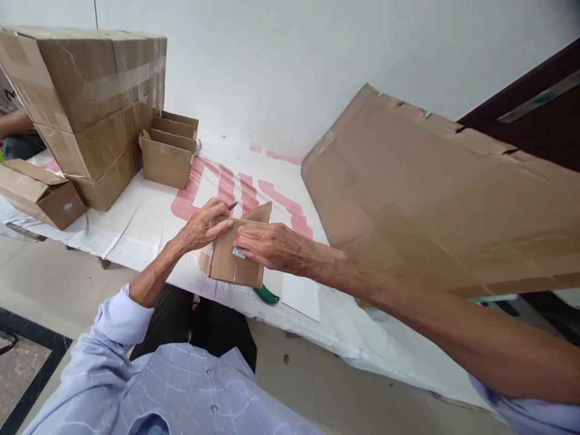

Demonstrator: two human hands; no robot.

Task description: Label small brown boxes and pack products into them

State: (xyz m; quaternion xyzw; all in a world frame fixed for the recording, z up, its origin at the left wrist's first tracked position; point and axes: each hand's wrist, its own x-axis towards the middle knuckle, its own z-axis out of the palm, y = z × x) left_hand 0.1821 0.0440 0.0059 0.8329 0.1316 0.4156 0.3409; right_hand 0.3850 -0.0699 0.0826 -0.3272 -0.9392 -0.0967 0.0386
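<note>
Head view: here we are at the white-clothed table [129,223], two bare hands at work on one small carton.
Carton [229,269]: at the table's near edge, right in front of the person, a flap [260,212] standing up behind.
Left hand [203,226]: clamped on the carton's upper left rim, thumb over the edge.
Right hand [265,244]: fingers bunched against the near face, right at the sticker [238,252]; pinching or just pressing, I cannot tell.
Handling: looks light, stiff along the folds, bendy at the flap; dry card, hardly slippery, though it would dent.
Best hold: the side walls near the folded corners, I'd say, not that loose flap.
Close by: green handle [267,295] poking out beside the carton, white sheet [300,296] to its right.
</note>
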